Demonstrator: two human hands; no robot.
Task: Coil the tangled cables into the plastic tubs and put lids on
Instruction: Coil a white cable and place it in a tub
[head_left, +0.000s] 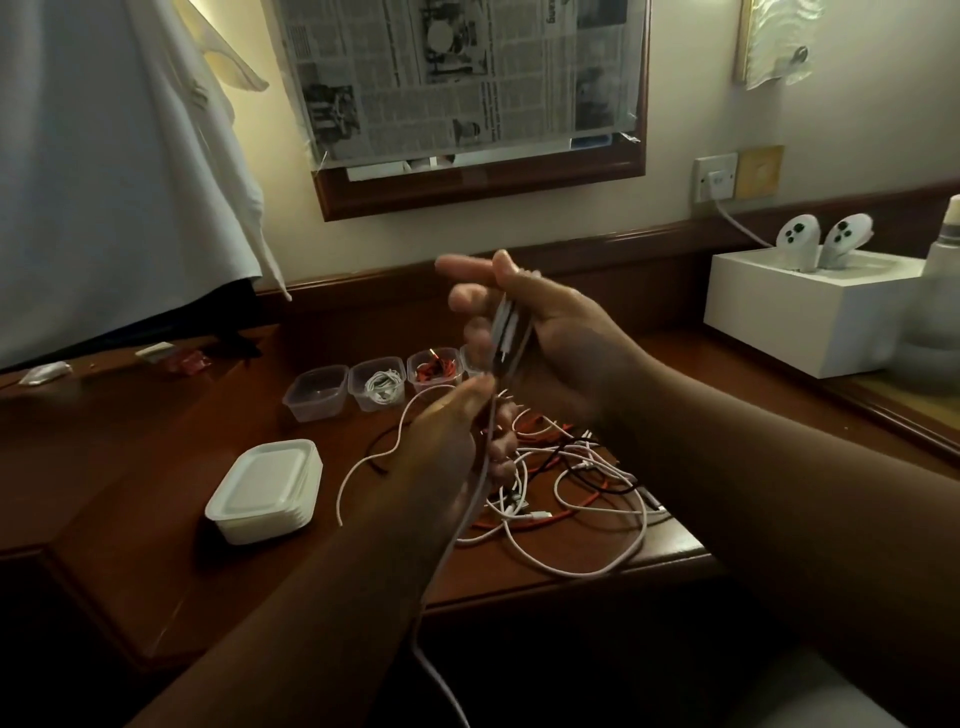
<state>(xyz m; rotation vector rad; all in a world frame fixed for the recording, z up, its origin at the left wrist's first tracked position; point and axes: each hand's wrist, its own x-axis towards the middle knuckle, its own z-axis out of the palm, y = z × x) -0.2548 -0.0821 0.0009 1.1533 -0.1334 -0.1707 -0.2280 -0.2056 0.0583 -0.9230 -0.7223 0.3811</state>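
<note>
My right hand (550, 338) is raised above the desk with folded loops of a white cable (506, 332) lying across its palm and fingers. My left hand (447, 431) pinches the same cable just below, and its tail hangs down past the desk edge. A tangle of white, red and black cables (571, 483) lies on the wooden desk under my hands. Behind them stands a row of clear plastic tubs: an empty tub (317, 392), a tub with a coiled white cable (379, 387) and a tub with a red cable (434, 369). A stack of white lids (265, 488) rests at the left.
A white box (810, 306) holding two white controllers (821, 239) sits at the right, with a cable running to a wall socket (716, 177). A white cloth (119, 156) hangs at the left. Small wrappers (171, 356) lie at the back left. A framed newspaper hangs on the wall.
</note>
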